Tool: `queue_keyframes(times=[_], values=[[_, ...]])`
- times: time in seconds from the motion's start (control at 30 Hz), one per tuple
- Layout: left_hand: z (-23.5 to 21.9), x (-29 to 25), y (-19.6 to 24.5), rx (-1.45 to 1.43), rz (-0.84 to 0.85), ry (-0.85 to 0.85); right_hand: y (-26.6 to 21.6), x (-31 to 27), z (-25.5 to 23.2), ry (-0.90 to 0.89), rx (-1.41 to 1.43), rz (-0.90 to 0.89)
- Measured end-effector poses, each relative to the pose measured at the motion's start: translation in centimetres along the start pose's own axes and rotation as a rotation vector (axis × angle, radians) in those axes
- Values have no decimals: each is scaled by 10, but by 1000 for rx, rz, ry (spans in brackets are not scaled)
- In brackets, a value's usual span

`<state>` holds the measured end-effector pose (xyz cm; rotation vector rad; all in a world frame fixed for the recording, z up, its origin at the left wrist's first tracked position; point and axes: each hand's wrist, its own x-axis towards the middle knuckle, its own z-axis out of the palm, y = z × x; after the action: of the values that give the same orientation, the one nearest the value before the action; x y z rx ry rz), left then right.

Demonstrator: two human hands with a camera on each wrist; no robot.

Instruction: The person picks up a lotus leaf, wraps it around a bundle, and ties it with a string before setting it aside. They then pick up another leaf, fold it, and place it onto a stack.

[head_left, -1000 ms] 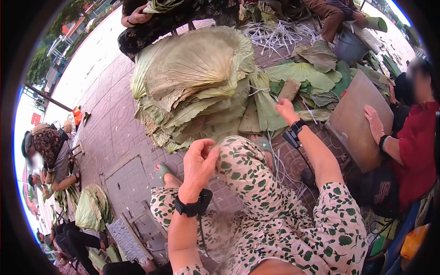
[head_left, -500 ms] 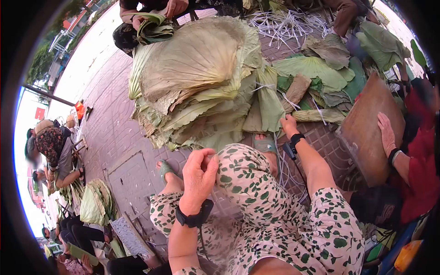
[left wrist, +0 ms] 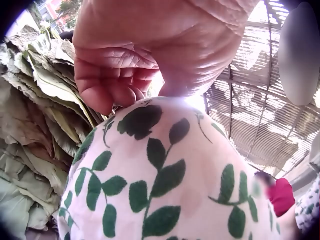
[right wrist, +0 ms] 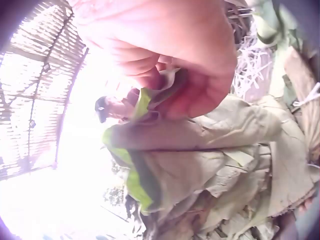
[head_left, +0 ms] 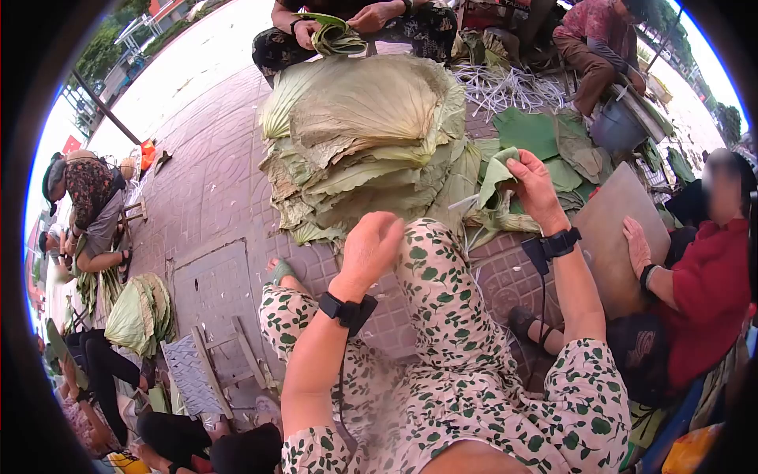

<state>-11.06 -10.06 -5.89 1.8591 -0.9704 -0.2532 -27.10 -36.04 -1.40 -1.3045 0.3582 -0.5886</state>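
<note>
My right hand is raised beside the big leaf stack. Thumb and fingers pinch the edge of a green lotus leaf, which hangs partly folded from them. In the right wrist view the gripped leaf shows a bright green edge, and paler leaves lie behind it. My left hand is at my raised knee, fingers loosely bent and holding nothing. The left wrist view shows that hand right over the patterned trouser cloth. Ahead stands a thick stack of dried lotus leaves.
White strips lie heaped behind. More green leaves are spread at right. A person in red touches a brown board there. Opposite, a person holds a folded leaf. A low woven stool stands at left, near another leaf bundle.
My right hand has risen from low beside the leaf bundles and now holds a green leaf. My left hand stays near the knee. The head view has shifted.
</note>
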Motion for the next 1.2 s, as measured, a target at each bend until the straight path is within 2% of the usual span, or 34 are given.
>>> queue_keyframes(times=[0.03, 0.1, 0.13, 0.23, 0.3, 0.43, 0.5, 0.57, 0.6, 0.67, 0.7, 0.77, 0.8, 0.83, 0.9, 0.97, 1.0, 1.03, 1.07, 1.1, 1.17, 1.2], values=[[0, -1, 0, -7, 4, 18, -16, -1, 4, -102, 17, -11], [-1, -2, 1, -59, -29, -56, -44, -8, 20, -145, 63, -56], [-5, -2, 4, 1, -47, -113, -59, -12, 33, -216, 64, -106], [-1, -4, -3, 8, 52, -45, -96, -31, 71, -347, 134, -184], [-6, -2, 3, 9, 26, -60, -108, -39, 81, -416, 111, -165], [-23, -1, 16, -43, 37, 29, -115, -52, 113, -450, 148, -213], [-29, -1, 22, -54, 38, 56, -117, -53, 123, -502, 226, -144], [-34, -2, 23, -71, 201, 149, -109, -50, 128, -515, 227, -120], [-37, 0, 22, -66, 190, 162, -105, -46, 130, -519, 233, -101], [-43, 3, 16, -42, 474, 133, -93, -34, 133, -570, 271, -77], [-45, 0, 17, -32, 460, 143, -87, -28, 134, -604, 307, -62], [-51, -7, 23, -176, 480, 33, -68, 2, 126, -651, 293, -69], [-50, -12, 20, -234, 418, -4, -50, 35, 108, -702, 284, -28], [-53, -15, 24, -224, 405, 3, -47, 48, 115, -753, 275, 13], [-57, -19, 35, -568, 130, -205, -31, 24, 140, -770, 654, -239], [-55, -20, 32, -620, 143, -159, -11, 57, 134, -583, 765, 108], [-51, -17, 26, -721, 49, -144, -11, 55, 150, -622, 568, 24], [-50, -15, 23, -821, -44, -127, -1, 57, 156, -523, 454, 56], [-48, -14, 21, -986, -115, -108, 14, 65, 154, -496, 336, 125], [-49, -10, 20, -981, -123, -102, 28, 70, 152, -464, 220, 193], [-49, -9, 18, -981, -241, 107, 29, 58, 176, -624, 226, 277], [-52, -7, 21, -961, -294, 152, 29, 49, 189, -601, 162, 283]])
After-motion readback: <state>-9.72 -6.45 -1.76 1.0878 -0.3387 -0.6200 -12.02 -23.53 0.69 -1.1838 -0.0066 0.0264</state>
